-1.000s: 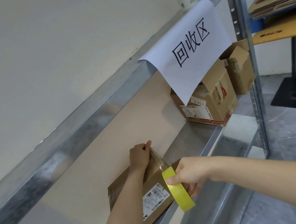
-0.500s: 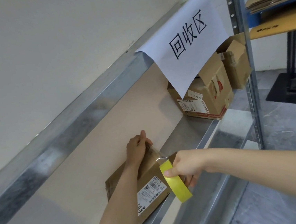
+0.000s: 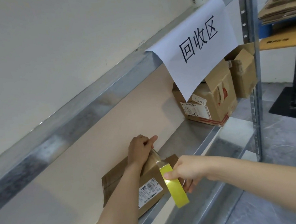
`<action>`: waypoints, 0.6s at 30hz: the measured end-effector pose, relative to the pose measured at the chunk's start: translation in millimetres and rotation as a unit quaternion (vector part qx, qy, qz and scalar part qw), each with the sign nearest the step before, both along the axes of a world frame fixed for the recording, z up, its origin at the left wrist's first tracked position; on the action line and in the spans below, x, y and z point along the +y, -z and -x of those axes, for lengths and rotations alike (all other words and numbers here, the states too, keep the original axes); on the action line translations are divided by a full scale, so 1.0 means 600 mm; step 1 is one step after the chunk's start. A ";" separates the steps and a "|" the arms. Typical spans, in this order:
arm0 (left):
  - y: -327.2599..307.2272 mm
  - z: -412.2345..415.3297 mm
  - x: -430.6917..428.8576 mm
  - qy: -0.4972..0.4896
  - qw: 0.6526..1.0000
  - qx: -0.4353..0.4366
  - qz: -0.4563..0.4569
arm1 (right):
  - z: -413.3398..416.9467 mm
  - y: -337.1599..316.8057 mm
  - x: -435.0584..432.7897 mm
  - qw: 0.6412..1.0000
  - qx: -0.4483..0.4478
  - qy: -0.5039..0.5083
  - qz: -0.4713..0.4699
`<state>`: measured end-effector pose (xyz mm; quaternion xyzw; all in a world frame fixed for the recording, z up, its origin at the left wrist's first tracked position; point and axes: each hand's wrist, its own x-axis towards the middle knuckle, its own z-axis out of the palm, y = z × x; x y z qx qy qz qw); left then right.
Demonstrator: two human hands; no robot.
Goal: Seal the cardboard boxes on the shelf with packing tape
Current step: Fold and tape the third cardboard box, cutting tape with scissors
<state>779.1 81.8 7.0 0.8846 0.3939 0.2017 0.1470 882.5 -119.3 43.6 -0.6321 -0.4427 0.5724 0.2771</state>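
Tape roll (image 3: 175,187) has only inched down the box (image 3: 118,183) front, gripped by the right hand (image 3: 187,171), left hand (image 3: 140,148) still pinching the clear strip (image 3: 158,158) on its top on the shelf (image 3: 191,140), so sealing's barely begun.

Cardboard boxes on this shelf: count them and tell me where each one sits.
3. The near box lies under the left hand; the middle box stands partly behind the paper sign; the far box stands beside it, by the upright. The sign may hide others.

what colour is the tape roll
Yellow: the roll of packing tape, clearest in the head view.
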 end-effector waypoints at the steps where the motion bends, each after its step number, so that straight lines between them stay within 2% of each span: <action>1: 0.002 -0.002 -0.001 -0.002 1.000 0.008 -0.003 | 0.000 0.002 -0.001 1.000 -0.002 -0.001 0.001; 14: 0.001 -0.003 -0.013 -0.038 0.999 0.005 -0.017 | -0.001 0.026 -0.002 0.996 -0.086 -0.019 -0.020; 18: 0.001 0.011 -0.004 -0.047 0.998 0.021 -0.047 | -0.008 0.027 0.003 0.995 -0.098 -0.014 -0.022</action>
